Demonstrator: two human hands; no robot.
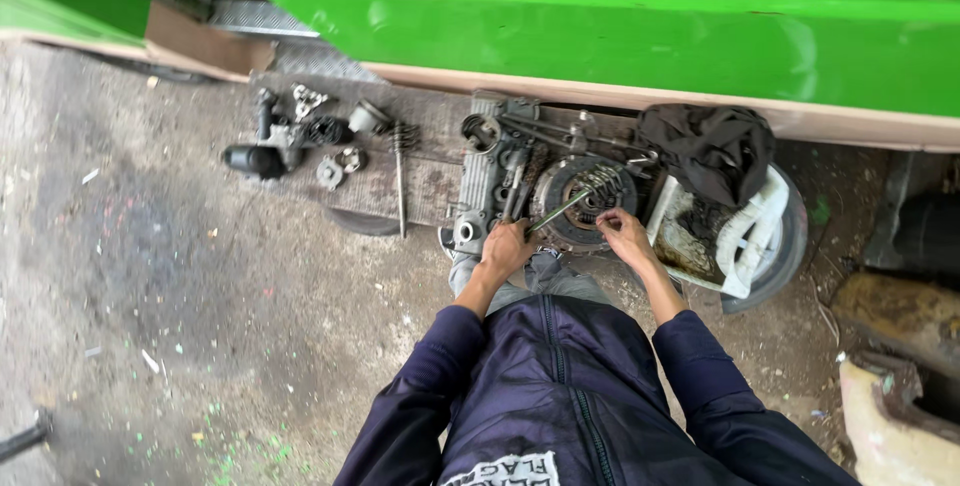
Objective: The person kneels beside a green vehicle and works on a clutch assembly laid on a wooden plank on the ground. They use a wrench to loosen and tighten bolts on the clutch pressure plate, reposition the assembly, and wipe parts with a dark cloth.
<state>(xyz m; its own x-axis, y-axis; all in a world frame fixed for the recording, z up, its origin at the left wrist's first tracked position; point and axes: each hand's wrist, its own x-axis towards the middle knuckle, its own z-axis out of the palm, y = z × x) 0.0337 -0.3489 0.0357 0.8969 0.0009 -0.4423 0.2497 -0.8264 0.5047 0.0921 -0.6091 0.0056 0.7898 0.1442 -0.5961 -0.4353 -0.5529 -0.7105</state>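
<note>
A greasy engine case (497, 171) lies on a wooden board beside a green vehicle. A round clutch assembly (585, 198) with springs sits in its right half. My left hand (510, 246) is closed on the handle of a thin screwdriver (560, 210) whose shaft points up and right into the clutch. My right hand (622, 231) rests on the lower right rim of the clutch, fingers curled against it. Both arms wear dark blue sleeves.
Loose metal parts (300, 136) and a long bolt with a spring (401, 171) lie on the board (425, 186) to the left. A black cloth (712, 146) drapes over a cut white container (745, 236) at right. The green body panel (600, 26) runs along the top. Concrete floor lies at left.
</note>
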